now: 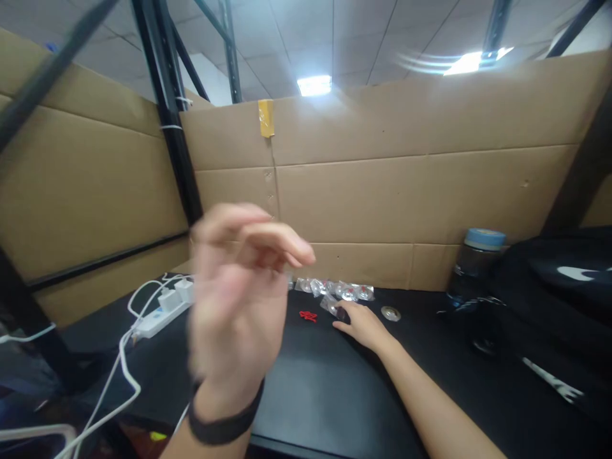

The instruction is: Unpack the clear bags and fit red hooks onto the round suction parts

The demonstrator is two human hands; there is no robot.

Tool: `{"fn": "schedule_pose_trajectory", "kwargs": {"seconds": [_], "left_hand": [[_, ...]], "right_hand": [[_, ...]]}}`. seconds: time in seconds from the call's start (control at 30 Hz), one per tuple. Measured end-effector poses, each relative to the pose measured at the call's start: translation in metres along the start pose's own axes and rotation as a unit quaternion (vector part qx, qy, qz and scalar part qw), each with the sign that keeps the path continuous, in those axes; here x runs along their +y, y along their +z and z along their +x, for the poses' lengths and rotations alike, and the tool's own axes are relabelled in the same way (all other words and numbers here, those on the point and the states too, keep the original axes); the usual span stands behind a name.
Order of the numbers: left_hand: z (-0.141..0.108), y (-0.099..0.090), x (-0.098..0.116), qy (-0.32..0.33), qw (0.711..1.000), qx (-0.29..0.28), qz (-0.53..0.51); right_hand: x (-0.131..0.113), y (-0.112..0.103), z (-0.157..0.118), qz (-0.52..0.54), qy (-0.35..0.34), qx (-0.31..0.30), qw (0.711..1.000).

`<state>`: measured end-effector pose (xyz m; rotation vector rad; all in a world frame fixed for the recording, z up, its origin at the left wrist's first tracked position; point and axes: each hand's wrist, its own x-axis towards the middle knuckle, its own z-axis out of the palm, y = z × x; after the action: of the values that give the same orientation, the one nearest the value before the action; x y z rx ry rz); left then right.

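My left hand [239, 293], with a black band [227, 417] at the wrist, is raised close to the camera and blurred by motion. Its fingers are loosely bent, and nothing shows in them. Farther off, my right hand [363, 324] rests low over the black table, thumb and index finger apart. Its fingertips are at the edge of a small clear plastic packet [329, 305]; whether they touch it I cannot tell. Behind lies a row of similar clear packets [347, 291] with bits of red. A tangle of red cord [308, 315] lies left of that hand, a small round disc [391, 313] right of it.
A white power strip [165, 315] with plugs and loose white cables [125, 357] lies on the left. To the right stand a bottle with a blue lid [484, 240] and a black bag [554, 306]. Cardboard walls [358, 204] close off the back and left.
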<state>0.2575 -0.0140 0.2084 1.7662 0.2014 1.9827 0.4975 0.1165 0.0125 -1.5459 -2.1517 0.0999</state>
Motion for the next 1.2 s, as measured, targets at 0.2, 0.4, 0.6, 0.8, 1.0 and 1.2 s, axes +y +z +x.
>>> {"fn": "schedule_pose_trajectory", "kwargs": {"seconds": [0.2,0.4,0.6,0.8,1.0,1.2], "left_hand": [[-0.048,0.001,-0.16,-0.155,0.955,-0.131,0.215],[-0.095,-0.003,-0.217,-0.159,0.901,-0.258,0.311],[-0.099,0.005,-0.209,-0.159,0.915,-0.278,0.245],[-0.102,0.008,-0.213,-0.174,0.912,-0.254,0.27],[-0.11,0.004,-0.227,-0.169,0.898,-0.295,0.278],[-0.118,0.003,-0.237,-0.18,0.902,-0.297,0.255]], "right_hand": [[-0.01,-0.006,0.0,-0.025,0.008,0.062,0.998],[0.001,-0.015,0.0,0.138,0.072,0.135,0.979],[0.0,-0.031,-0.006,0.224,0.051,0.134,0.964],[-0.005,-0.034,-0.005,0.205,0.034,0.142,0.968],[0.004,-0.036,-0.004,0.223,0.045,0.16,0.961],[0.005,-0.037,-0.002,0.287,0.039,0.182,0.94]]}}
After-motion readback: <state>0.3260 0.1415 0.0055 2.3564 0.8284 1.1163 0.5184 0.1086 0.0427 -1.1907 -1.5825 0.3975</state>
